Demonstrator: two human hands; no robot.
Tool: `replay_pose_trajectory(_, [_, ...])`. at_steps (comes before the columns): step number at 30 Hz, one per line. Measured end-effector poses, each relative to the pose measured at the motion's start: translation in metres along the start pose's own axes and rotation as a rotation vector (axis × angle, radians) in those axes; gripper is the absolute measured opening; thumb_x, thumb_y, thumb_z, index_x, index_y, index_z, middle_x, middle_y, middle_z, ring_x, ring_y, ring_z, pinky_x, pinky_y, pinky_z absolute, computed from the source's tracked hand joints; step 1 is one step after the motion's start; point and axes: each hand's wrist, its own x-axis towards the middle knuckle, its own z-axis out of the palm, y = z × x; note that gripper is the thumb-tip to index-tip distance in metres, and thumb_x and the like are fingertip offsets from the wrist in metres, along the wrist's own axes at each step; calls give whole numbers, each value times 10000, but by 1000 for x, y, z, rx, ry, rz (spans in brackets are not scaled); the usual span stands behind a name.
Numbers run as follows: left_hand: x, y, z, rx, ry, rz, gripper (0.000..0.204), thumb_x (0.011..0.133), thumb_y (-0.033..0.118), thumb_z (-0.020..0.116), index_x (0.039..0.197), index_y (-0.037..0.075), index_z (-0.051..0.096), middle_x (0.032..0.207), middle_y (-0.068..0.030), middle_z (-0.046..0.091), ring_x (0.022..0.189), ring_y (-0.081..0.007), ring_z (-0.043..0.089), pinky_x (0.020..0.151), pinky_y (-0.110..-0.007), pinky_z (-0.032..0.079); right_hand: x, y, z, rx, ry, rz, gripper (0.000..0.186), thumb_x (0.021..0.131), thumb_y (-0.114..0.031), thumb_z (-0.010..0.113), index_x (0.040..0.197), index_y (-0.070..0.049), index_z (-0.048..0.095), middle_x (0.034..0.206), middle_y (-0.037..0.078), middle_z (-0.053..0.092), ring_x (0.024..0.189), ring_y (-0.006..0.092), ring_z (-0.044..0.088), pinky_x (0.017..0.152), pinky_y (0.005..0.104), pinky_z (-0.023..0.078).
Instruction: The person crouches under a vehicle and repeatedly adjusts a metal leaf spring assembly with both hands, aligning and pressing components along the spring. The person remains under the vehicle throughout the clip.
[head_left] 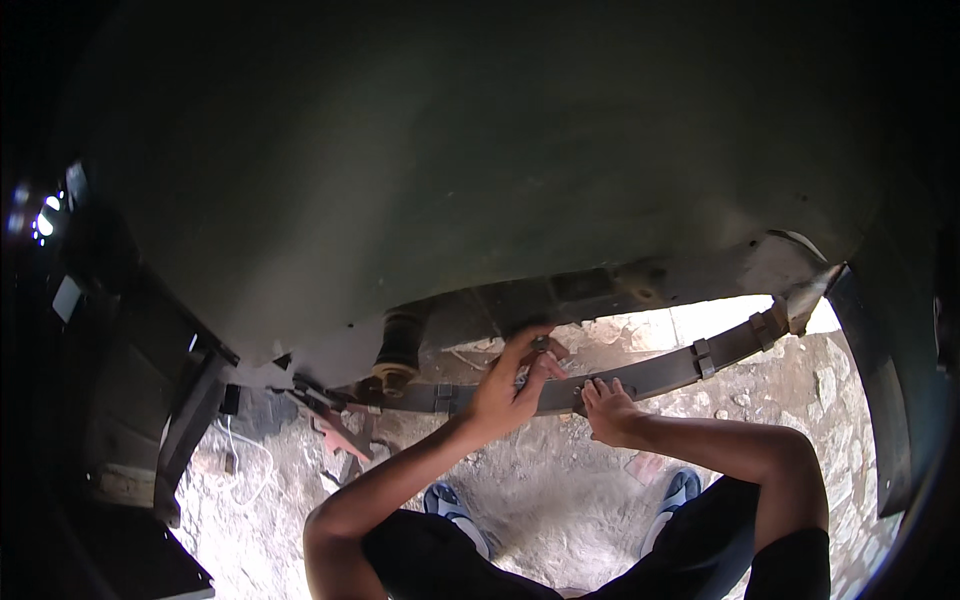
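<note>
Left hand [507,388] pinches small dark piece [541,343]; right hand [608,412], grip unclear, touches curved bar [661,375].

Dark green panel [480,170] above, pale ground [560,490] below

Spread across the upper half of the view, smooth and faintly streaked with light. Below its edge, left of centre, a ribbed dark cylinder [403,335] with a rusty-brown ring [393,378] at its lower end. Lower and further left, a faded red metal piece [342,432], partly hidden; left of that, a white cable [265,468] in loose loops. Near the left rim, a slanting dark bar [190,430] and small bright gaps [45,220]. Toward the right, a long dark upright [885,410], with pale stones [826,386] just beside.
</note>
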Motion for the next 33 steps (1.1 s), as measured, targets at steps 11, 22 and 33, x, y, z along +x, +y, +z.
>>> replay_pose_trajectory(11, [6, -2, -1, 7, 5, 65, 408, 943, -8, 450, 1340, 57, 381, 993, -128, 613, 811, -159, 659, 713, -278, 512, -7, -5, -19, 35, -90, -26, 907, 836, -515, 595, 1403, 105, 254, 1482, 257, 228, 1374, 379, 259, 1065, 532, 295])
replay_pose_trajectory(22, [8, 9, -4, 12, -77, -63, 416, 943, -39, 428, 1340, 26, 319, 1043, -148, 592, 854, -169, 651, 813, -305, 484, -7, 2, -14, 38, -37, -33, 948, 783, -549, 641, 1395, 87, 296, 1466, 253, 264, 1341, 363, 319, 1022, 521, 351])
replay_pose_trajectory(33, [9, -2, -5, 17, -77, 65, 360, 967, -30, 361, 1313, 28, 280, 1052, -194, 583, 824, -195, 657, 787, -320, 511, 1, 3, -12, -34, -29, -16, 900, 819, -534, 601, 1375, 116, 321, 1449, 274, 296, 1335, 376, 330, 1014, 535, 356])
